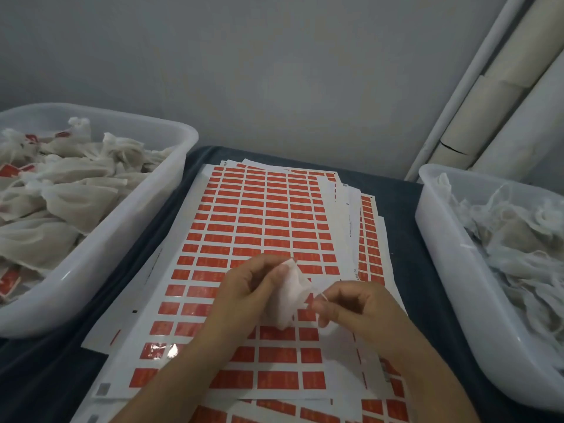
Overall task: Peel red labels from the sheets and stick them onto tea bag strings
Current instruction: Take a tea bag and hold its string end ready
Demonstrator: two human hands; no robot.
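A stack of white sheets covered in rows of red labels (262,227) lies in the middle of the dark table. Above the top sheet, my left hand (244,285) holds a white mesh tea bag (288,296) by its top, fingers curled round it. My right hand (351,303) pinches the bag's thin white string (322,296) just to the right of the bag. I see no label between my fingers.
A white plastic tub (100,261) on the left holds tea bags, some with red labels. A second tub (451,270) on the right holds tea bags with loose strings. Cardboard tubes (500,96) lean in the back right corner.
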